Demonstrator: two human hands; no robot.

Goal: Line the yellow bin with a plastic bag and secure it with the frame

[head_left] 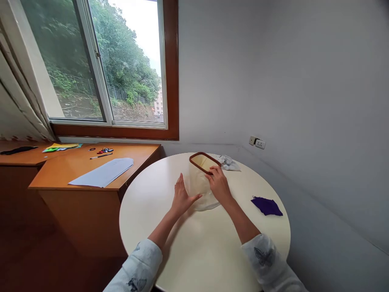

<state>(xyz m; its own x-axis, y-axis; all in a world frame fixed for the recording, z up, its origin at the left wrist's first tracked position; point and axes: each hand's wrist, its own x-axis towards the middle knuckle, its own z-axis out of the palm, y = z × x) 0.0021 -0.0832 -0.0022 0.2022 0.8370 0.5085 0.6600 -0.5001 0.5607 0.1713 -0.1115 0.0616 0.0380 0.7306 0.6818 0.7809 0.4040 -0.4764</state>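
Observation:
A pale, translucent container [198, 184] stands on the round white table, with a brown rounded-rectangular rim [202, 153] around its mouth. It looks like a small wastebasket, though its exact kind is not clear. My right hand [219, 184] has its fingers closed on the near right part of the rim. On the container's left side, my left hand [183, 197] is open, thumb spread away from the fingers. Whether its thumb touches the container I cannot tell. Behind the right hand lies a crumpled clear plastic bag [229, 163].
A dark purple cloth item [267, 206] lies on the white table [146, 202] to the right. White sheets [105, 172], a pen [101, 155] and coloured papers [62, 147] rest on the wooden desk at left. A wall with a socket [260, 143] stands behind the table.

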